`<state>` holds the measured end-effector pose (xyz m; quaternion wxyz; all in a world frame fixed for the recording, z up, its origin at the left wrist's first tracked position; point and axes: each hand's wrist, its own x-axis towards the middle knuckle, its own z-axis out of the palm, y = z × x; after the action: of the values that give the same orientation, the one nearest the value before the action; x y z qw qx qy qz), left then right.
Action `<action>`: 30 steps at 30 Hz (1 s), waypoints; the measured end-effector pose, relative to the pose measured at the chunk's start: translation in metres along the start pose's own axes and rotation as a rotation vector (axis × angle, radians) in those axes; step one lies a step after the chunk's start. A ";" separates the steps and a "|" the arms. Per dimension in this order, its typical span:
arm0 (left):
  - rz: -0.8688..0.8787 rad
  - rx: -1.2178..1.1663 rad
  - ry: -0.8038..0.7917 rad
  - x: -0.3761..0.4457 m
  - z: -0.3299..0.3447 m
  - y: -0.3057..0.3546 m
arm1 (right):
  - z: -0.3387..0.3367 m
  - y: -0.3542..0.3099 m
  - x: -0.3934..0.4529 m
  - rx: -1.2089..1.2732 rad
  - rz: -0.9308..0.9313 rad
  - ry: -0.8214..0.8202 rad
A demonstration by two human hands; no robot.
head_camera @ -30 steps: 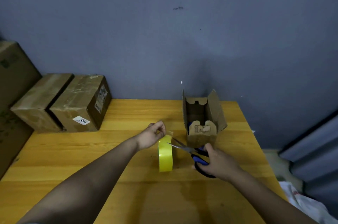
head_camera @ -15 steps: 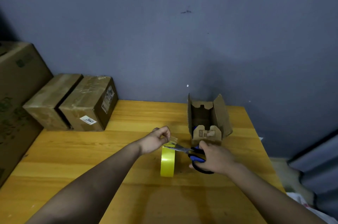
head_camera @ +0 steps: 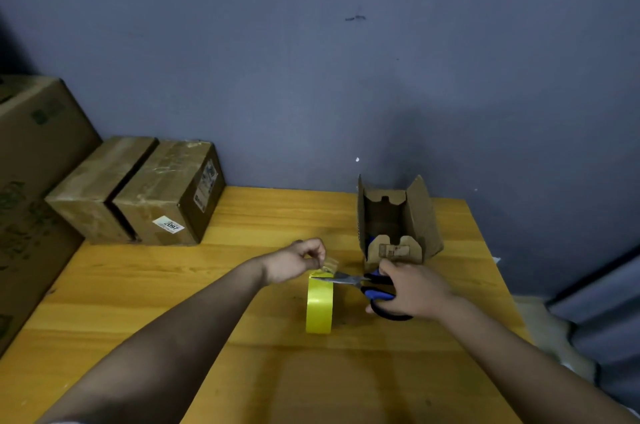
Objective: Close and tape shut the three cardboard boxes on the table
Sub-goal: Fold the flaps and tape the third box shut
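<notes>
A yellow tape roll (head_camera: 319,307) stands on edge in the middle of the wooden table (head_camera: 173,319). My left hand (head_camera: 294,262) pinches the loose tape end (head_camera: 329,264) just above the roll. My right hand (head_camera: 410,290) grips blue-and-black scissors (head_camera: 367,285), their blades lying across the top of the roll under the tape end. Behind the right hand stands a small cardboard box (head_camera: 398,223) with its flaps up. Two closed boxes, one (head_camera: 100,188) beside the other (head_camera: 169,191), sit at the table's back left, covered in clear tape.
A large cardboard carton (head_camera: 31,188) stands off the table's left edge. The blue-grey wall runs right behind the table. The table's right edge drops to the floor, where grey and white things lie at the lower right.
The scissor blades have slid left across the top of the roll and come together under the tape end. My left hand keeps pinching the tape end. The view has shifted slightly.
</notes>
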<state>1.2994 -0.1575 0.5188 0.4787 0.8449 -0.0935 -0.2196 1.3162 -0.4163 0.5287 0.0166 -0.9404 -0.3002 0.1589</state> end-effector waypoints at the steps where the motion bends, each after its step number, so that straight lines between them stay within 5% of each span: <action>1: -0.008 0.004 -0.018 0.001 -0.001 0.000 | 0.000 0.001 0.000 -0.010 -0.003 0.000; 30: -0.063 -0.006 -0.036 0.003 0.000 0.003 | -0.010 0.000 0.006 -0.018 -0.071 -0.019</action>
<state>1.3025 -0.1601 0.5205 0.4724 0.8419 -0.0748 -0.2499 1.3243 -0.4125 0.5365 0.0108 -0.9276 -0.3352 0.1643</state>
